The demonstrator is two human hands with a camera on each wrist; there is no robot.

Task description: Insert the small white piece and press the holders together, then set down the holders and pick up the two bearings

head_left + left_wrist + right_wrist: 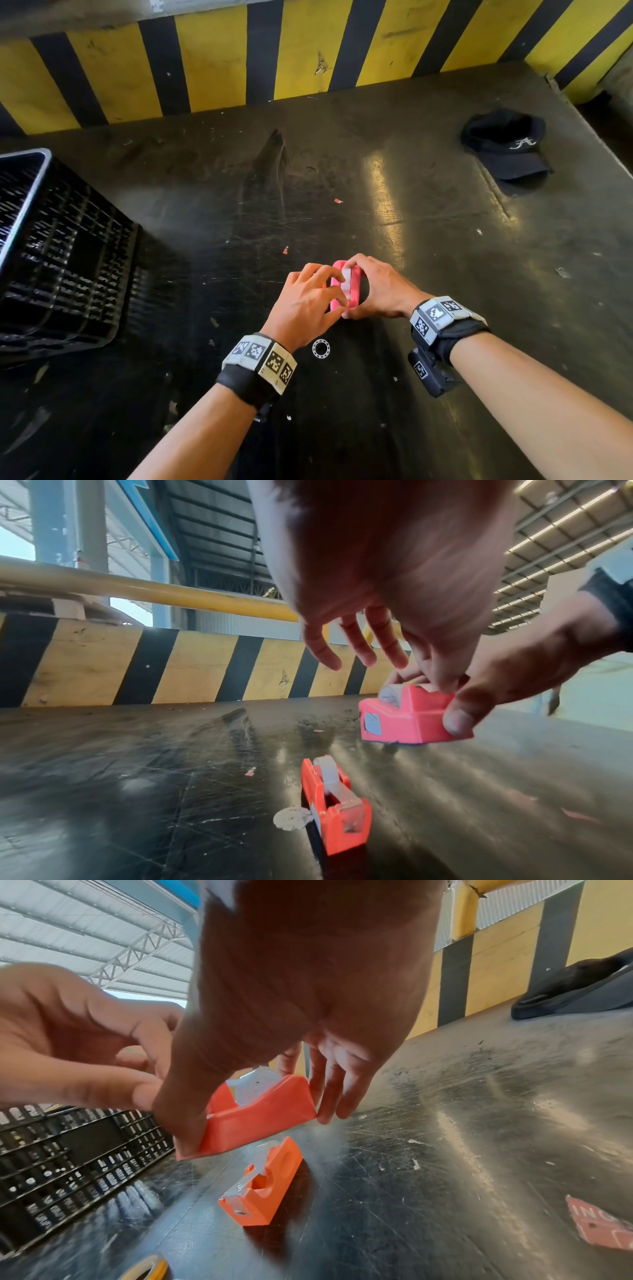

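1. A dark, scratched, glossy worktop (394, 212) spreads under my arms, and light glints off it in streaks.
2. A second orange tape dispenser (262, 1188) sits flat on it, right below the spot where I work.
3. A black slatted crate (58, 253) stands on its left side.
4. A black cap (507, 144) lies at the far right corner.
5. A small white ring (321, 348) lies near my left wrist.
6. Red paper scraps (338, 200) are scattered across the surface.
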